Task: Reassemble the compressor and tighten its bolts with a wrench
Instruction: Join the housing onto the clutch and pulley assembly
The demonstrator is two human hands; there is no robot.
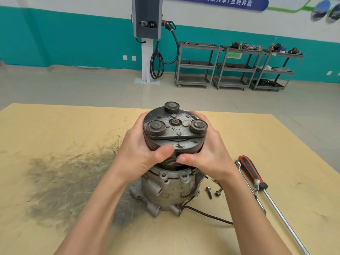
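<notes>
Both hands clasp the clutch end of an upright compressor on the worktop.

The compressor [168, 190] stands near the middle of the tan, grease-smudged worktop [55, 137], long axis vertical, its dark round clutch plate [174, 126] facing up with three raised round bosses around a central hex nut. The left hand [139, 150] and right hand [206, 153] curl their fingers and thumbs round the grooved pulley from 9 and 3 o'clock. Below is the ribbed, dull cast-metal body with a black wire trailing. At 3 o'clock lie two loose bolts [213, 192], then a chrome wrench [248, 183] and a red-and-black-handled tool [252, 172].
</notes>
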